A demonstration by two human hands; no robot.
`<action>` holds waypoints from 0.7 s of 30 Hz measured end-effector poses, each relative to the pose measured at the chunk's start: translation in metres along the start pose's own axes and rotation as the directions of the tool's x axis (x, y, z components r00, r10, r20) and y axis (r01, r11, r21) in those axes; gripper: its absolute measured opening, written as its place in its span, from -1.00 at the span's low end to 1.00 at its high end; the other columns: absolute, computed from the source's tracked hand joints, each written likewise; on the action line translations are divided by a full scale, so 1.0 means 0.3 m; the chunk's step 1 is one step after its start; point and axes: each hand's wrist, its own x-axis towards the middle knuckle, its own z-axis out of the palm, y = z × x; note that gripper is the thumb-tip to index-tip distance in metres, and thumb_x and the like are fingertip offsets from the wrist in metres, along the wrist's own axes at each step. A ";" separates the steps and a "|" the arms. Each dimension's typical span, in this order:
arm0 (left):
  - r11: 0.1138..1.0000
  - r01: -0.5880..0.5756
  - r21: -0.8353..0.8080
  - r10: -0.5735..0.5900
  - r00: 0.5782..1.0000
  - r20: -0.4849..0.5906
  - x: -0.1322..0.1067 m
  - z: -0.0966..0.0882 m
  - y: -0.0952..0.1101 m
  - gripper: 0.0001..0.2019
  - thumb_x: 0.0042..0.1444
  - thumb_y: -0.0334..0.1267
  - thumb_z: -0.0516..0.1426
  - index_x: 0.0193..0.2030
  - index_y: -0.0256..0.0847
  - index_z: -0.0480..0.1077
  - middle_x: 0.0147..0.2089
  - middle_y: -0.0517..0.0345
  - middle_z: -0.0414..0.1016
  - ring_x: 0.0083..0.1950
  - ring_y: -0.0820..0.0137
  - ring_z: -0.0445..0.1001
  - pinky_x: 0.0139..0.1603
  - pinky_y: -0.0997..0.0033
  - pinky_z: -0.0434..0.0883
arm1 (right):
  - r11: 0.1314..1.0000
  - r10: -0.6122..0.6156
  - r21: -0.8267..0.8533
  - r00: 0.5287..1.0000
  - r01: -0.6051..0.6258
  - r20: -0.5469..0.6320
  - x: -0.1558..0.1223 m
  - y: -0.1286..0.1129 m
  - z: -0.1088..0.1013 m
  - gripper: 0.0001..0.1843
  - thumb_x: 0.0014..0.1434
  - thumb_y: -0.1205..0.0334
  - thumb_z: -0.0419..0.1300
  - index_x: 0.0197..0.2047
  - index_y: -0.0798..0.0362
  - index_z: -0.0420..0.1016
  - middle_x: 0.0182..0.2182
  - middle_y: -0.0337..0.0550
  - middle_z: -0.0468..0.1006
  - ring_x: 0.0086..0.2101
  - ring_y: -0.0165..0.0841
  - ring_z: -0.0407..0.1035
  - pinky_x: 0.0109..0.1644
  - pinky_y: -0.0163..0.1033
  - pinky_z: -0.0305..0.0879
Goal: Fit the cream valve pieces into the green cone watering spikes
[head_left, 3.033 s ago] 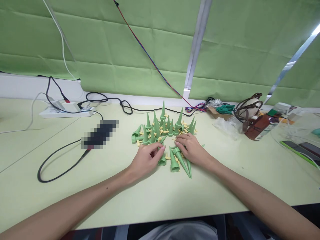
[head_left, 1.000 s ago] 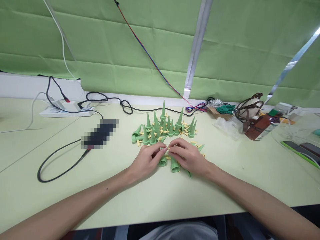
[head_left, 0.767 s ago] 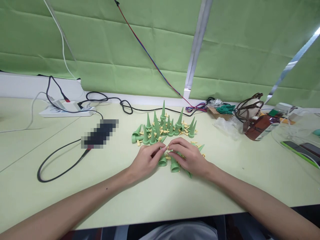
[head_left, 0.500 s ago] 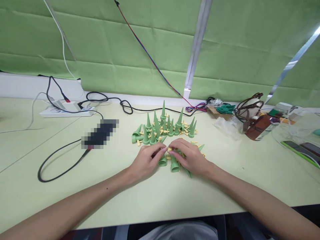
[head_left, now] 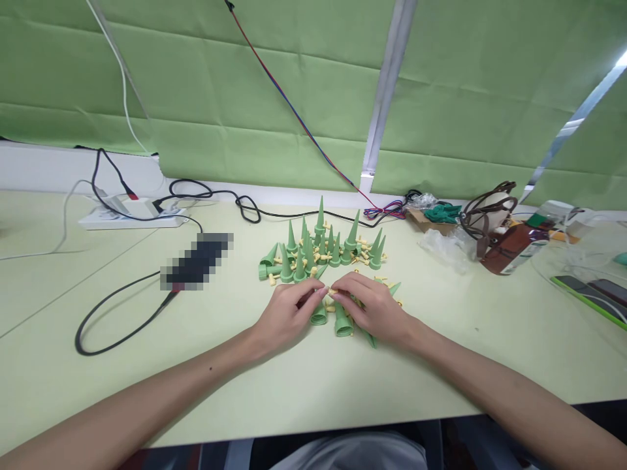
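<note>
Fingertips of my left hand [head_left: 289,310] and my right hand [head_left: 369,303] meet in a pinch on a small yellow plastic piece [head_left: 332,292]. Its exact shape is mostly covered by the fingers. Just below, two green plastic spikes lie with their hollow round ends toward me: one green spike [head_left: 319,317] near my left thumb, another green spike [head_left: 343,324] under my right hand. Beyond my hands several green cones [head_left: 285,266] stand on their caps, with small yellow pieces [head_left: 272,280] scattered among them. More green and yellow parts are partly hidden beneath my right hand.
On the left lie a blurred-out dark device [head_left: 196,261] with a looped black cable [head_left: 78,326] and a white power strip [head_left: 132,222]. To the right are a plastic bag [head_left: 445,249], a brown bottle [head_left: 514,249] and phones [head_left: 582,294]. A green-covered partition [head_left: 269,117] rises behind the table.
My hands stay in nearly the same place, with the yellow piece still pinched between them. My right fingertips have shifted slightly around it. The cones have not moved.
</note>
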 end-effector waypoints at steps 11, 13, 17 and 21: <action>0.998 0.069 0.004 -0.069 0.997 -0.025 0.000 0.008 -0.007 -0.78 0.34 -0.18 0.04 -0.25 -0.21 0.42 -0.59 0.35 0.26 -0.57 0.52 0.20 -0.50 0.51 0.16 | 0.997 0.060 -0.035 0.995 -0.063 -0.085 0.009 -0.009 -0.016 -0.89 0.39 0.33 0.06 -0.14 0.00 0.41 -0.33 -0.12 0.51 -0.32 -0.30 0.41 -0.24 -0.21 0.39; 0.997 0.081 0.019 -0.081 0.997 0.009 0.000 0.009 -0.010 -0.80 0.33 -0.19 0.05 -0.25 -0.21 0.43 -0.60 0.35 0.25 -0.57 0.51 0.21 -0.51 0.51 0.16 | 0.997 0.063 -0.035 0.995 -0.066 -0.083 0.007 -0.008 -0.014 -0.89 0.39 0.34 0.06 -0.14 0.00 0.41 -0.33 -0.12 0.51 -0.32 -0.30 0.41 -0.24 -0.21 0.39; 0.995 0.083 0.059 -0.087 0.995 0.052 0.000 0.012 -0.013 -0.80 0.31 -0.18 0.07 -0.23 -0.21 0.45 -0.62 0.36 0.24 -0.59 0.50 0.22 -0.51 0.51 0.16 | 0.996 0.080 -0.037 0.995 -0.082 -0.062 0.005 -0.006 -0.011 -0.89 0.39 0.32 0.07 -0.14 0.00 0.41 -0.32 -0.12 0.51 -0.33 -0.31 0.41 -0.24 -0.21 0.39; 0.992 0.082 0.101 -0.091 0.992 0.087 0.001 0.012 -0.013 -0.80 0.31 -0.16 0.06 -0.21 -0.20 0.45 -0.62 0.35 0.27 -0.58 0.48 0.25 -0.50 0.50 0.17 | 0.996 0.082 -0.037 0.994 -0.085 -0.068 0.004 -0.008 -0.011 -0.88 0.39 0.33 0.06 -0.15 0.00 0.42 -0.33 -0.12 0.51 -0.33 -0.31 0.41 -0.23 -0.21 0.39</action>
